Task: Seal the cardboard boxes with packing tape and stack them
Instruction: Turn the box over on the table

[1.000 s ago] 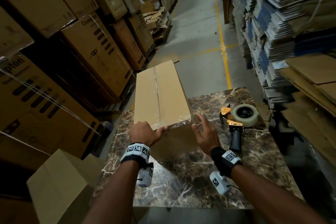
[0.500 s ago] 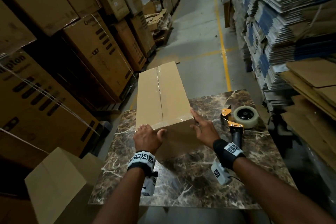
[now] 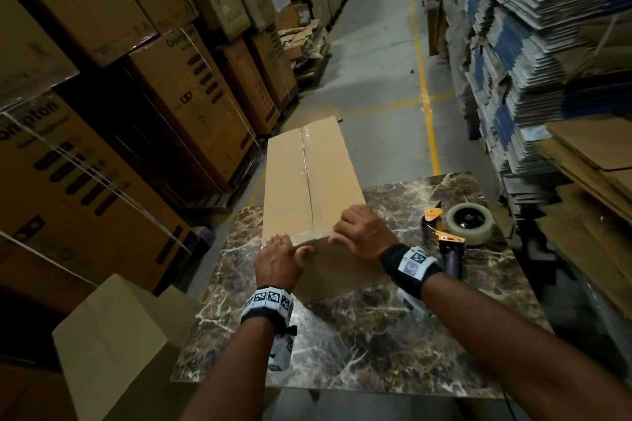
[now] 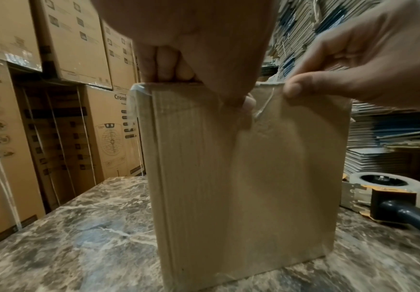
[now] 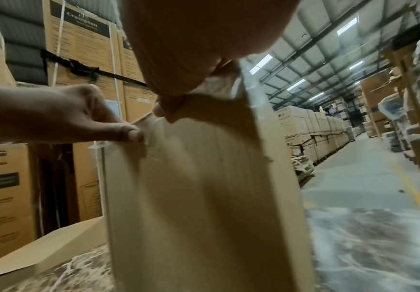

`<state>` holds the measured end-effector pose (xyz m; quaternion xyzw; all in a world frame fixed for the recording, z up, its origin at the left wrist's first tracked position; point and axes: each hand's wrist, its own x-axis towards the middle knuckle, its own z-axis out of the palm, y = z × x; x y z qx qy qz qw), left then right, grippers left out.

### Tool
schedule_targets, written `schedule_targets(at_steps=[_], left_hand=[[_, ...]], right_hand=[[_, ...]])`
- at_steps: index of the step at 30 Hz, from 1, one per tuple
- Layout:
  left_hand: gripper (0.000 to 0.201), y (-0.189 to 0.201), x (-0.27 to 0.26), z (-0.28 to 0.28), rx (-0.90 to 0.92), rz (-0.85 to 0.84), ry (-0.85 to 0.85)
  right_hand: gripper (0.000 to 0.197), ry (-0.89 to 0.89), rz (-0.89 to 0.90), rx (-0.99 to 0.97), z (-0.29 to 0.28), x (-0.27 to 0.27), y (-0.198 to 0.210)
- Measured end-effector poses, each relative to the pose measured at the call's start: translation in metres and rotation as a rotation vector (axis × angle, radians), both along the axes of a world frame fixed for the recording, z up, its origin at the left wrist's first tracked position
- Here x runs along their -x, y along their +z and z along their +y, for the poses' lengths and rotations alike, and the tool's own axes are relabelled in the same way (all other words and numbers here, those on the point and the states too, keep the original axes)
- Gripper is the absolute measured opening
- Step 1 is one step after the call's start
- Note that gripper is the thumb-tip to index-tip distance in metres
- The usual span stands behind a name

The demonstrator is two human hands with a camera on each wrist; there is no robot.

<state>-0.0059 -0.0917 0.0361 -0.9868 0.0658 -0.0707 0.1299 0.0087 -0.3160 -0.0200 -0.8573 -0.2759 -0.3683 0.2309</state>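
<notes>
A long plain cardboard box [image 3: 307,181] lies on the marble table [image 3: 342,335], reaching out past its far edge. Clear tape runs along its top seam and folds over the near end [image 4: 261,122]. My left hand [image 3: 280,256] grips the near top edge at the left corner, fingers on top and thumb on the end face. Beside it my right hand [image 3: 359,232] holds the same edge, fingers curled on the lid, thumb [image 4: 293,89] at the rim. In the right wrist view the left hand [image 5: 78,118] pinches the edge of the box [image 5: 203,197].
A tape dispenser [image 3: 448,239] with a clear roll lies on the table right of the box. An open plain carton [image 3: 119,335] stands low at the left. Printed cartons [image 3: 102,147] wall the left side, flattened cardboard stacks [image 3: 547,79] the right, with an aisle between.
My right hand, open and hovering off the box's near right corner a second ago, has come down onto the lid's near edge. The left hand stayed at the left corner.
</notes>
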Motion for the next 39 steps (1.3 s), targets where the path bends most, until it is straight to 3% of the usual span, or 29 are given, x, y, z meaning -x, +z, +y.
schedule_targets(at_steps=[3, 7, 12, 20, 22, 26, 30, 33, 36, 39], left_hand=[[0.067, 0.001, 0.0, 0.001, 0.0, 0.002, -0.006], [0.068, 0.001, 0.001, 0.001, 0.01, 0.003, -0.006], [0.07, -0.004, 0.003, 0.0, 0.041, -0.036, -0.02], [0.075, -0.017, 0.017, -0.017, 0.085, -0.124, 0.04], [0.067, -0.018, 0.017, -0.029, 0.159, -0.169, -0.069], [0.028, -0.021, 0.013, -0.058, 0.344, -0.196, -0.511], [0.031, -0.014, 0.011, -0.07, 0.432, -0.157, -0.535], [0.016, -0.017, 0.004, -0.046, 0.379, -0.192, -0.601], [0.028, -0.018, -0.006, -0.015, 0.385, -0.212, -0.618], [0.017, -0.017, -0.009, 0.015, 0.406, -0.227, -0.593]], right_hand=[[0.032, -0.033, 0.021, -0.052, -0.029, 0.007, -0.004], [0.024, -0.072, 0.054, -0.15, -0.061, 0.019, -0.012], [0.023, -0.06, 0.118, -0.295, -0.053, 0.022, -0.021], [0.033, -0.07, 0.079, -0.181, -0.051, 0.026, -0.017], [0.026, -0.069, 0.055, -0.167, -0.049, 0.022, -0.018], [0.012, -0.079, 0.036, -0.227, -0.045, 0.02, -0.026], [0.012, -0.074, 0.022, -0.197, -0.048, 0.018, -0.03], [0.013, -0.058, 0.015, -0.181, -0.049, 0.013, -0.032], [0.014, -0.056, 0.007, -0.2, -0.047, 0.013, -0.033], [0.014, -0.066, -0.006, -0.22, -0.046, 0.014, -0.031]])
